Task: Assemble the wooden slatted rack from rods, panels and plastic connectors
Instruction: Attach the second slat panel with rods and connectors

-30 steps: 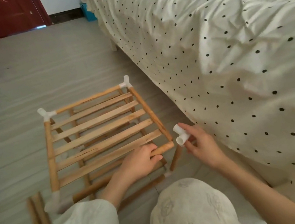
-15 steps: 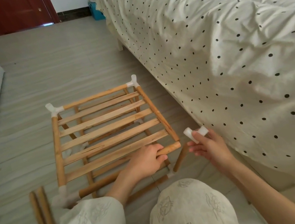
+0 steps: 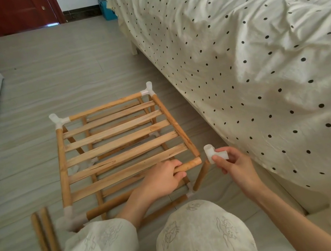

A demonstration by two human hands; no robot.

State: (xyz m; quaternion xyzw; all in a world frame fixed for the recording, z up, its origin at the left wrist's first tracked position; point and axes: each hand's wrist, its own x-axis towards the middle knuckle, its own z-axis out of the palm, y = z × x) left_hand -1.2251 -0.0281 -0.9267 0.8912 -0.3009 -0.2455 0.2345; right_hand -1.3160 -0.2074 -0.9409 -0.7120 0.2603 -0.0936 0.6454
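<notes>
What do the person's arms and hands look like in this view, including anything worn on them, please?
Both are bare hands with no gloves, rings or watch visible. The left hand comes out of a loose, pale cream sleeve with faint line-drawn prints, ending partway along the forearm. The right hand has a bare forearm with no sleeve in view.

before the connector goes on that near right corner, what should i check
1. Front rod end bare and free for a socket: ok.
2. Left hand grips the front rod to steady it: ok.
3. Right hand holds the white connector beside the corner, not yet on: ok.
4. Side rod end meets the same corner: ok, it lies close to the front rod's end.
5. Upright rod below leans rather than standing straight: not ok.
6. Connector sockets turned to match all three rods: cannot tell.
</notes>
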